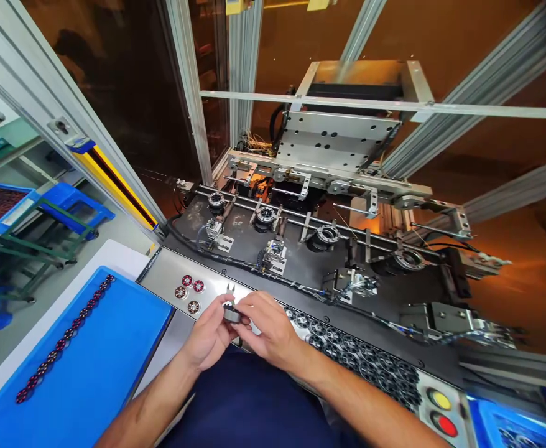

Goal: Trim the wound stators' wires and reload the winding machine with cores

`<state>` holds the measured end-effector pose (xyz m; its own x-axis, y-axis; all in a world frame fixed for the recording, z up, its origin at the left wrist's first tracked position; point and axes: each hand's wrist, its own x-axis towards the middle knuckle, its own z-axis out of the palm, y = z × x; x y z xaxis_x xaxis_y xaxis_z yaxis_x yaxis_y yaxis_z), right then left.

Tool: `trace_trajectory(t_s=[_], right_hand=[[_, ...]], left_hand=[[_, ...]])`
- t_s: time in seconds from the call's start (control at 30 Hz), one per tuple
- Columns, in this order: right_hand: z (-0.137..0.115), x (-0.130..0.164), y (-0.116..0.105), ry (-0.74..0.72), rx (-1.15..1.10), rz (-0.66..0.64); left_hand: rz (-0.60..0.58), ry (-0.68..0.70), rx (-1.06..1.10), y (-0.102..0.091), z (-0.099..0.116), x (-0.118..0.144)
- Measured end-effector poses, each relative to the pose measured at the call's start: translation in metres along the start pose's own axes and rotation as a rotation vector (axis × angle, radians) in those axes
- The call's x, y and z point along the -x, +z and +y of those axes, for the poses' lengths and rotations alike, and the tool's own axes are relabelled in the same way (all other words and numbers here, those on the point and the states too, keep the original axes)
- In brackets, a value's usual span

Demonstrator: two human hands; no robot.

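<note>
My left hand (pixel 209 333) and my right hand (pixel 270 323) meet in front of me, with the fingers of both closed round a small dark grey ring-shaped part (pixel 232 313). Part of its rim is covered by my fingertips. Just beyond it, a pointed metal tool tip (pixel 231 289) lies on the steel ledge (pixel 161 276); the rest of that tool is hidden. Left of my hands on the ledge are several small round red-and-black parts (pixel 198 286). To the right of my right hand, rows of black ring-shaped parts (pixel 342 345) cover the ledge.
A blue tray (pixel 109 348) at left holds a line of round parts (pixel 65 336). Beyond the ledge stands a machine with several round fixtures (pixel 328 234), rods and cables. A yellow button (pixel 439 399) and red button (pixel 444 425) sit at right, beside a blue bin (pixel 492 414).
</note>
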<state>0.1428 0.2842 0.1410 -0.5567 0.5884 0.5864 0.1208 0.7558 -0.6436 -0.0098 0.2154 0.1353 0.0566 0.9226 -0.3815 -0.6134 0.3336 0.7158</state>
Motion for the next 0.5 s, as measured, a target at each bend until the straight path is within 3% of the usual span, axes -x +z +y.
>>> trace_trajectory(t_s=[0.23,0.5], right_hand=[[-0.008,-0.004,-0.009,0.059,-0.017,0.051],[0.009,-0.023,-0.055,0.446,-0.63,-0.393]], left_hand=[[0.02,0.088,-0.011,0.008,0.001,0.003],[-0.082,0.076,-0.195,-0.002,0.007,-0.003]])
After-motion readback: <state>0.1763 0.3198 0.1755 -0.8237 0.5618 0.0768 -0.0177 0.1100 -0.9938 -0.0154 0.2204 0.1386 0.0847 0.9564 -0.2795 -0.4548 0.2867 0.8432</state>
